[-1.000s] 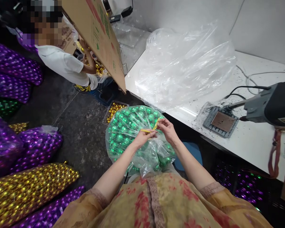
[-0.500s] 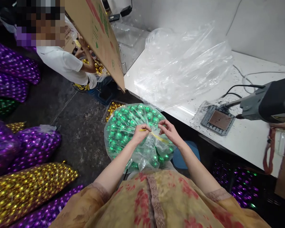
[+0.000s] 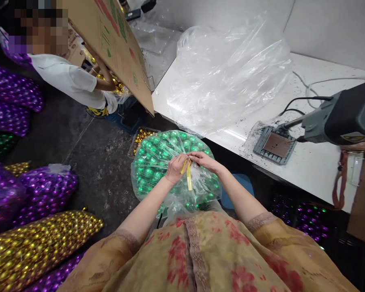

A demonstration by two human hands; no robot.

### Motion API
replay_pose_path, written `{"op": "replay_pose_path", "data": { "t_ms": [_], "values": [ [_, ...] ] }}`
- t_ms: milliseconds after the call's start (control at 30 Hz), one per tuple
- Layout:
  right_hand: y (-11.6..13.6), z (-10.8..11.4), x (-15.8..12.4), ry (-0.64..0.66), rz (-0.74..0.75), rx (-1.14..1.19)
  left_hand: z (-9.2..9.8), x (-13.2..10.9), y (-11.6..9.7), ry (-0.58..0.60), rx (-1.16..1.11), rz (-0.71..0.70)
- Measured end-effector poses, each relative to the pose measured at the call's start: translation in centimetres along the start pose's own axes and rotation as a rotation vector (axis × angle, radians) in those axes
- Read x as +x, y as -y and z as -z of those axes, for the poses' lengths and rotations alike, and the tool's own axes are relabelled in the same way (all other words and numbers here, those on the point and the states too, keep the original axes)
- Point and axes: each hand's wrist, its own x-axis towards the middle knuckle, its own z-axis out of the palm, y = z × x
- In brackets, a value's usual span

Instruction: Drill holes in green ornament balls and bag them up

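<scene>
A clear plastic bag [image 3: 153, 162] full of shiny green balls stands right in front of me, its top gathered together. A yellow ribbon [image 3: 189, 180] hangs from the gathered neck, its loose end pointing toward me. My left hand [image 3: 177, 167] is closed at the neck, pinching the ribbon. From the other side my right hand [image 3: 202, 159] meets it, thumb and fingertips pinched on the ribbon at the same spot. The exact crossing of the ribbon is hidden by my fingers.
Crumpled clear plastic [image 3: 225, 77] lies on the white table [image 3: 231, 142], with a grey heat tool [image 3: 331, 121] at right. Bags of purple balls [image 3: 45, 188] and gold balls [image 3: 42, 243] lie at left. A co-worker in a white shirt [image 3: 69, 87] is beside a cardboard box [image 3: 121, 52].
My right hand has moved left to meet my left hand at the bag's neck. The yellow ribbon's end now hangs toward me instead of stretching to the right.
</scene>
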Motion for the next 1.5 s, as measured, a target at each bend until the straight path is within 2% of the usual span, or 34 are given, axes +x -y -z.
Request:
{"op": "replay_pose_path", "data": {
  "t_ms": [133,267,400,667,800,967,1200,1367,1433,1500],
  "values": [
    [0.0,0.7,-0.1,0.085,-0.054,0.049,0.7,0.3,0.4,0.011,0.008,0.051],
    [-0.2,1.0,-0.1,0.076,-0.086,0.091,1.1,0.7,0.6,0.087,0.072,0.026],
    [-0.1,1.2,-0.2,0.055,-0.115,0.110,1.0,0.8,0.5,0.086,0.085,0.017],
    [-1.2,0.5,-0.9,-0.084,-0.069,-0.082,1.2,0.6,0.3,0.102,-0.057,0.034],
    [-2.0,0.6,-1.7,-0.160,-0.026,-0.164,1.5,-0.7,0.6,0.129,-0.111,0.082],
    [-2.6,1.0,-2.7,-0.273,0.036,-0.298,2.5,-3.3,1.0,0.166,-0.150,0.162],
    [-4.4,-0.5,-3.2,-0.354,0.086,-0.425,3.3,-5.5,0.7,0.140,-0.259,0.135],
    [-5.1,-0.7,-2.7,-0.363,0.104,-0.486,3.5,-6.1,-0.6,0.156,-0.207,0.193],
    [-4.1,-0.4,-3.0,-0.363,0.112,-0.500,4.4,-6.4,-2.0,0.134,-0.136,0.236],
    [-2.3,-0.5,-4.2,-0.423,0.153,-0.528,5.7,-6.7,-3.9,0.122,-0.106,0.248]
  ]
}}
